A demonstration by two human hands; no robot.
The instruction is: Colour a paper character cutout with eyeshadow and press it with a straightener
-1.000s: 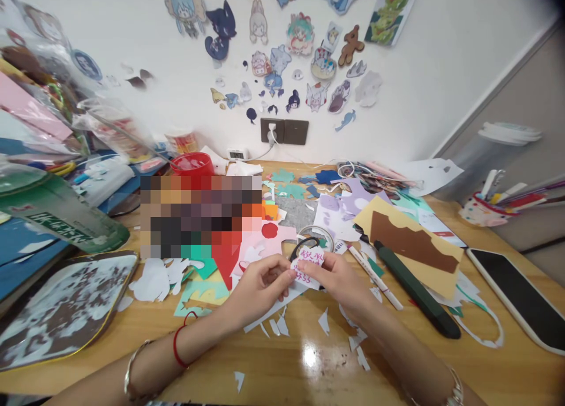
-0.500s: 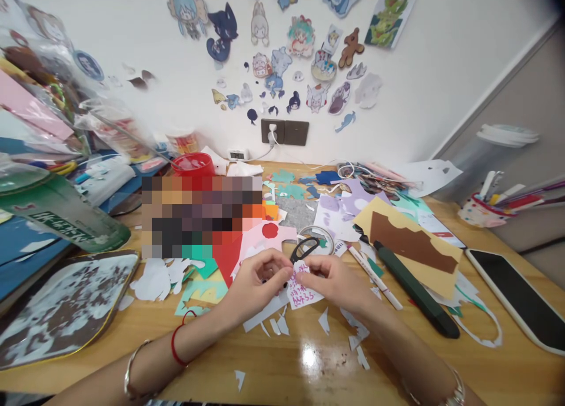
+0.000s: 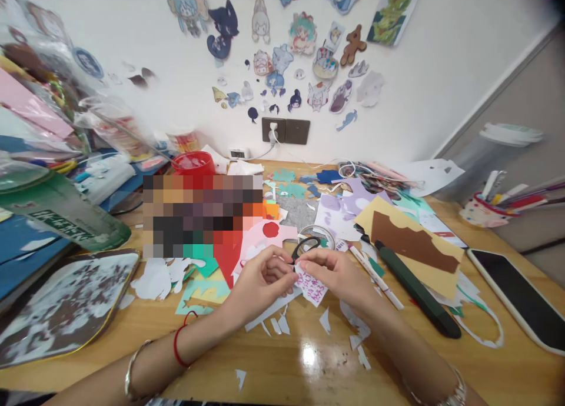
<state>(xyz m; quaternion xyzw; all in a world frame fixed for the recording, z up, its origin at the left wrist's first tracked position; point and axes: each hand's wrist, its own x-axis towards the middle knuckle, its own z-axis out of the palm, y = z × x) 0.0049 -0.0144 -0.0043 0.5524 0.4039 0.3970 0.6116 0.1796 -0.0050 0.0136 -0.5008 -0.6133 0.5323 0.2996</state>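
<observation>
Toward the left end of a cluttered wooden desk [image 3: 273, 385], a translucent green cup [image 3: 66, 212] stands behind a tray [image 3: 57, 312] mottled brown and white. Farther back is a red tub [image 3: 194, 162]. Next come overlapping craft papers: white cut-outs [image 3: 154, 279], a red sheet [image 3: 226, 256] and a pink sheet [image 3: 249, 241].

At the middle, 2 bare hands meet close together above the desk. The left hand [image 3: 265, 282], with a red cord [image 3: 176, 344] and a silver bangle [image 3: 129, 370] on its arm, has its fingers curled and its thumb reaching to the upper left edge of a small white paper [image 3: 313, 289]; whether it grips or only touches that edge cannot be told. The paper, covered in pink-purple handwriting, hangs tilted below the fingertips. The right hand [image 3: 338, 276] is closed in a pinch on the paper's upper part, thumb in front. Just behind the hands are a black scissor handle [image 3: 302, 248] and a roll of clear tape [image 3: 330, 236]. White scraps [image 3: 325, 322] lie nearer the front.

To the right are a white marker [image 3: 379, 279], a thick dark green tool [image 3: 419, 294], a yellow sheet [image 3: 435, 282] bearing a brown piece [image 3: 408, 241], a cup of pens [image 3: 485, 213] and, near the right edge, a phone [image 3: 525, 300] with a dark screen.
</observation>
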